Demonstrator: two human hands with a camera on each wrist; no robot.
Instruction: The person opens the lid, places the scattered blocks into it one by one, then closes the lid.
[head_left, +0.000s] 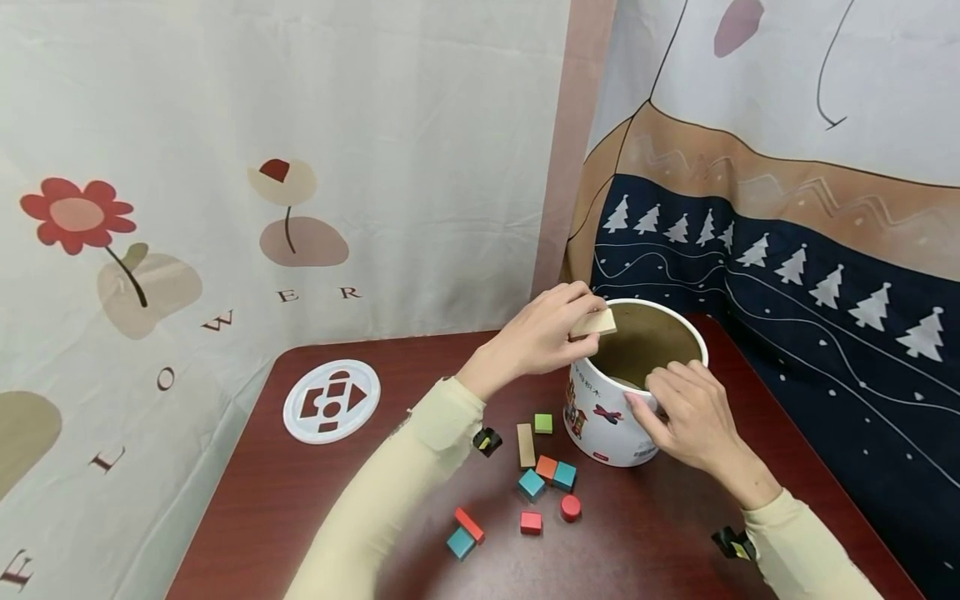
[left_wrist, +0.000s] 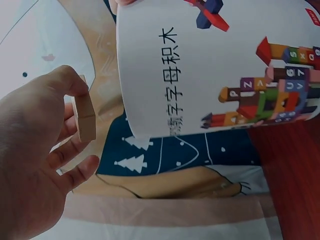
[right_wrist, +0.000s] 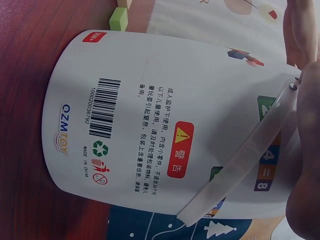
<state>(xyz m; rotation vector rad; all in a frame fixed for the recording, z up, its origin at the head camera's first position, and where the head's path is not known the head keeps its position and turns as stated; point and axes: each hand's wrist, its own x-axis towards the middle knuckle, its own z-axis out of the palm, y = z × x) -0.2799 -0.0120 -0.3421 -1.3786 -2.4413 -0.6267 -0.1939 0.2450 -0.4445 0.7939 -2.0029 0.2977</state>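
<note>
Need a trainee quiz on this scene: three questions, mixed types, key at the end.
1. True or false: the left hand holds a pale block near the rim of the bucket.
2. What does the right hand grip? A) the white disc, B) the bucket, C) the green block.
3. In the head view, how many blue blocks show on the table?

Key: 1 true; 2 B; 3 three.

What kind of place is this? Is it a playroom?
Maybe a play corner indoors, but I can't be sure. Small colored blocks lie on a reddish-brown table near a toy bucket, and cloth with printed flowers hangs behind.
</note>
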